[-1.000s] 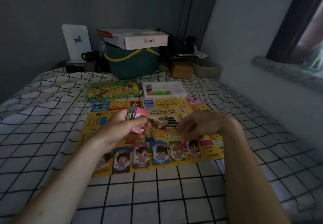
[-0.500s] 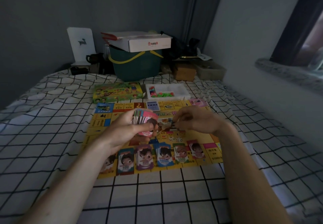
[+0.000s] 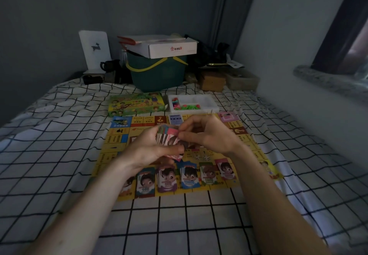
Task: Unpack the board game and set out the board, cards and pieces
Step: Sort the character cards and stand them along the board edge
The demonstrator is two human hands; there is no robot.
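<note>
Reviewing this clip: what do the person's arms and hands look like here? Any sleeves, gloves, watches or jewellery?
Both forearms are bare as far as the bottom edge of the frame; no sleeve shows. The left hand and the right hand wear no gloves. No watch, bracelet or ring is visible on either wrist or on the fingers that show, though the light is dim and parts of the fingers are hidden.

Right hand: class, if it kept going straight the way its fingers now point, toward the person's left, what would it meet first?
The right hand would first meet the stack of cards gripped by the left hand. Its fingers already seem to pinch the top card, though depth is hard to judge.
</note>
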